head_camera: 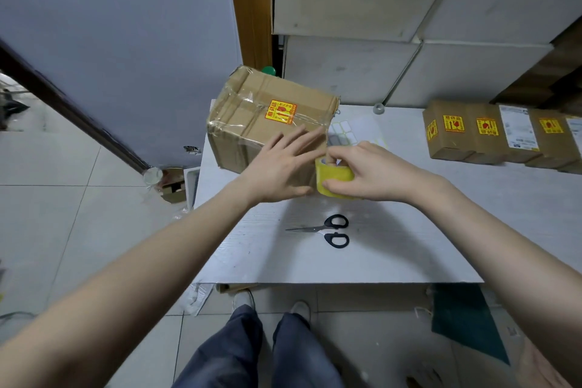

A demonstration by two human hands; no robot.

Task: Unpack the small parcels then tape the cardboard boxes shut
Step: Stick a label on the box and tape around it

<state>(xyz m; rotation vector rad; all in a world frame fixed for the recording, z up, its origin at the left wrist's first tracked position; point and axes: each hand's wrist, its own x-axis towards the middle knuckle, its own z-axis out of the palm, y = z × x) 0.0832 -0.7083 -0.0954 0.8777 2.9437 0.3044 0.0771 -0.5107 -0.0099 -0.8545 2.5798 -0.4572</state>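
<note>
Big cardboard box (pixel 267 123) sits at the tabletop's (pixel 409 246) 11 o'clock corner, tilted, wrapped in clear tape, one red-on-yellow sticker on top; characters too small to read. Left hand (pixel 278 167) lies flat on its near face, fingers straight and spread. Right hand (pixel 371 172) has its grip clamped on a yellow tape roll (pixel 333 178) just right of the box, fingers curled round it, fingertip in the core. Roll touches or nearly touches the box; can't tell which.

One pair of black-handled scissors (pixel 329 230) at tabletop centre, closed, tips pointing 9 o'clock.

Row of small parcels (pixel 504 135) at 2 o'clock, about five visible, four with the same red/yellow stickers, at least one with a white shipping label; print unreadable. Sheet of blank white labels (pixel 349 129) behind the roll.

White tabletop, scuffed. Grey tiled floor, pale wall at 10 o'clock, stacked white cartons (pixel 378 9) at 12–1 o'clock.
</note>
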